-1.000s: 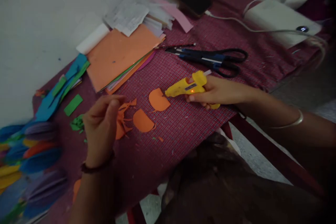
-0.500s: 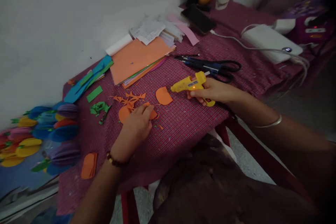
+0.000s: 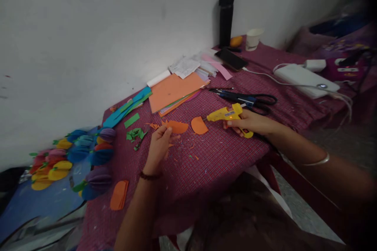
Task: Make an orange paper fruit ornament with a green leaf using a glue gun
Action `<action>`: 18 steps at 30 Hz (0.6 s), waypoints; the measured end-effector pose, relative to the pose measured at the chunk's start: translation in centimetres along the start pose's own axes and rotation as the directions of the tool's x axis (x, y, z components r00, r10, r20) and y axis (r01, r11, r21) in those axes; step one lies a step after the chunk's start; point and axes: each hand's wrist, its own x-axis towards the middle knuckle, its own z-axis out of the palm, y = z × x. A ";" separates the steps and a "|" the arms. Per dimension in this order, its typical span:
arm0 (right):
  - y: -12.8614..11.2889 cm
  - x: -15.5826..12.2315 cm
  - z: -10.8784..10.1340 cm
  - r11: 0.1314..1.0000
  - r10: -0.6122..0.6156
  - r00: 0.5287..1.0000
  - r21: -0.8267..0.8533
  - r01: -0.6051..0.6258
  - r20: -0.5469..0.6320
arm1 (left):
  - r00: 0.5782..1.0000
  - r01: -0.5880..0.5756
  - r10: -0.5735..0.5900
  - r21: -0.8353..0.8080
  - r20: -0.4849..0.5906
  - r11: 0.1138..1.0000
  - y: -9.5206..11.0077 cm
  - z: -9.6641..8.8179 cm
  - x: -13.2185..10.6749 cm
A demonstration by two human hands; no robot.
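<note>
My left hand [image 3: 160,144] pinches an orange paper piece [image 3: 178,127] with a rounded edge, held just over the cloth. Orange paper scraps [image 3: 153,126] lie partly hidden behind that hand. In my right hand [image 3: 250,122] is a yellow glue gun [image 3: 225,114], its small light glowing orange. Its nozzle points left, close to another orange paper piece [image 3: 199,125] that lies on the checked cloth. The fingers of my right hand wrap round the gun's handle.
Scissors [image 3: 250,99] lie behind the glue gun. Coloured paper sheets [image 3: 173,91], green scraps [image 3: 135,134] and stacked orange cutouts [image 3: 119,195] are on the table. Paper balls [image 3: 101,180] sit at the left. A phone [image 3: 231,59], a white power bank [image 3: 306,80] and a cup [image 3: 253,39] stand toward the back right.
My left hand has lifted an orange paper piece that lay among the scraps. The glue gun stays in my right hand. The camera view has shifted up and left.
</note>
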 end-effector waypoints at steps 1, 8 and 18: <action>-0.3 0.1 0.2 1.000 -0.009 1.000 0.019 0.009 -0.010 | 1.000 -0.016 0.016 -0.066 -0.005 0.998 0.1 0.4 0.1; -4.8 1.7 6.0 0.954 -0.158 0.978 0.233 0.187 -0.137 | 0.997 -0.064 0.079 -0.367 0.026 0.928 1.3 2.1 -0.6; -6.5 2.7 12.1 0.847 -0.220 0.945 0.434 0.308 -0.242 | 0.981 -0.153 0.187 -0.370 0.059 0.916 1.8 2.1 -2.0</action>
